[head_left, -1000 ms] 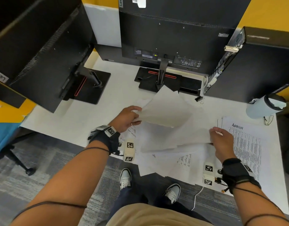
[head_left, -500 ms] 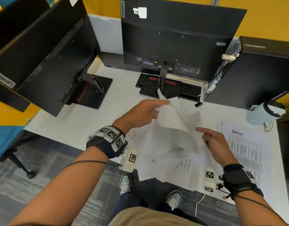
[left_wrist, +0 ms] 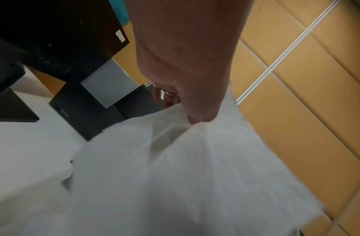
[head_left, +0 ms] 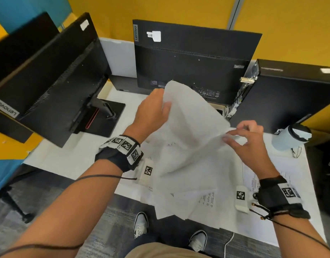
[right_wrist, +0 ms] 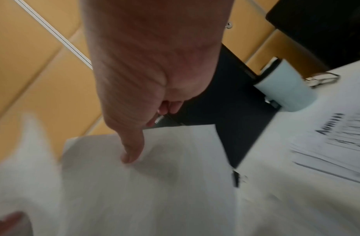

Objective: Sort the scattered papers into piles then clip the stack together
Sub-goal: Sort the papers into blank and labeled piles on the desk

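Observation:
I hold a white sheet (head_left: 190, 127) raised above the desk in front of the centre monitor. My left hand (head_left: 160, 103) grips its upper left edge, thumb (left_wrist: 199, 115) on the near face of the sheet (left_wrist: 175, 175). My right hand (head_left: 235, 134) pinches the right edge, thumb (right_wrist: 132, 150) on the paper (right_wrist: 154, 183). Several loose papers (head_left: 197, 198) lie overlapping below, some over the desk's near edge. A printed pile (head_left: 253, 181) lies under my right wrist. A small black binder clip (right_wrist: 235, 178) sits on the desk, blurred.
Three black units ring the white desk (head_left: 82, 155): a monitor (head_left: 49, 81) at the left, another monitor (head_left: 194, 62) at the centre back, a computer case (head_left: 290, 94) at the right. A pale blue tumbler (head_left: 288, 138) stands at the right beside a wire ring (head_left: 296, 151).
Both hands rose. The left hand lifted the sheet higher toward the centre monitor, and the right hand left the papers on the desk and took the sheet's right edge.

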A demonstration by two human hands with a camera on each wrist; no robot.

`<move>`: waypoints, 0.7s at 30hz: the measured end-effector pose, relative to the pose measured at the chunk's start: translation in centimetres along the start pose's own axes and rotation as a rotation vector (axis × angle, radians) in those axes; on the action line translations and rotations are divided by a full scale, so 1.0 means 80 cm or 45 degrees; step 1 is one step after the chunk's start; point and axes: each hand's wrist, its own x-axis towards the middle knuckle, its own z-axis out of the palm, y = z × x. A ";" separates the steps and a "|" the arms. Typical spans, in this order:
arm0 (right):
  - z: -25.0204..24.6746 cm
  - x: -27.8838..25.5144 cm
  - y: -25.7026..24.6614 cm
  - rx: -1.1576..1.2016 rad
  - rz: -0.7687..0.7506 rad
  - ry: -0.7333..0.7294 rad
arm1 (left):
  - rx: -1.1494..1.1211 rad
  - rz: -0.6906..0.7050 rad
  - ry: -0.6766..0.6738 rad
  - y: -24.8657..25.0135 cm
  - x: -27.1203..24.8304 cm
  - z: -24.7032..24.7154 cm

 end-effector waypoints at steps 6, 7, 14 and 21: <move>-0.039 0.047 -0.064 -0.075 -0.053 -0.066 | -0.069 0.020 -0.129 0.018 0.011 -0.008; -0.044 0.056 -0.072 -0.068 -0.068 -0.055 | -0.131 0.028 -0.193 0.022 0.011 -0.009; -0.060 0.094 -0.119 0.135 -0.012 -0.065 | -0.722 0.053 -0.599 0.040 0.005 -0.010; -0.048 0.102 -0.145 0.160 0.063 0.182 | -0.912 -0.114 -0.538 0.017 -0.023 0.017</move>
